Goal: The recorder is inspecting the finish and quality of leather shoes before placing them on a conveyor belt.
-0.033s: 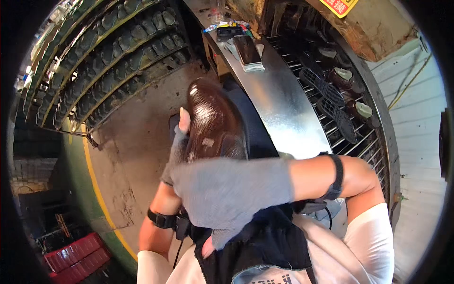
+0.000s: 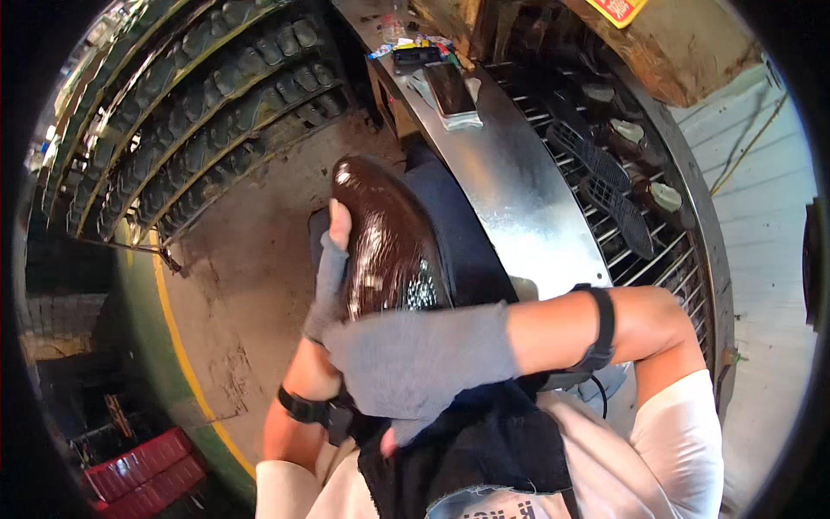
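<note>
A glossy dark brown leather shoe (image 2: 385, 233), rounded toe pointing away, lies over my dark-clad lap. My left hand (image 2: 330, 277), in a grey fingerless glove, grips its left side with the bare thumb up along the leather; its other fingers are hidden. Across the shoe's near end lies my right hand (image 2: 419, 350), also in a grey glove, its back up and its fingers curled out of sight. The right thumb tip shows below, over the black apron (image 2: 484, 432). What the right hand holds, if anything, is hidden.
Right of my lap runs a metal bench (image 2: 519, 199) bearing a phone (image 2: 450, 89). Beyond it, a barred rack (image 2: 674, 268) holds black soles (image 2: 618, 216) and brown shoes. Shelves (image 2: 216, 112) of shoe-shaped pieces stand at far left. A red box (image 2: 143, 471) sits lower left.
The shoe has rolled slightly, and its toe sits a little lower and further left. My right hand has shifted slightly. The left still holds the shoe's side.
</note>
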